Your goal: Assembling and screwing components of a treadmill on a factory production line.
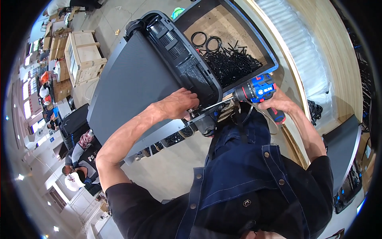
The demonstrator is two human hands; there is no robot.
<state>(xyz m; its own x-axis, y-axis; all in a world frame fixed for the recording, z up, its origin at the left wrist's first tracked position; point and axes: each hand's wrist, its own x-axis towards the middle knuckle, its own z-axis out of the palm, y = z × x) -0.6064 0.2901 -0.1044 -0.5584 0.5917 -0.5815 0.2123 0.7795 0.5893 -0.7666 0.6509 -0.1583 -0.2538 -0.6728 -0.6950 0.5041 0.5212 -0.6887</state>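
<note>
1. Leftward from where I stand, a wooden crate point(85, 57) on the floor;
2. the grey-belted machine point(131, 75), beneath the left forearm;
3. the left hand point(179, 104), curled at the machine's near end; fingertips partly hidden, so I cannot tell whether they grip;
4. the long bit point(217, 104), its tip near those fingers;
5. the blue-edged bin point(215, 24), holding black screws point(234, 63);
6. the power drill point(254, 88), right of the machine;
7. the right hand point(276, 101), clamped round the drill's handle.
</note>
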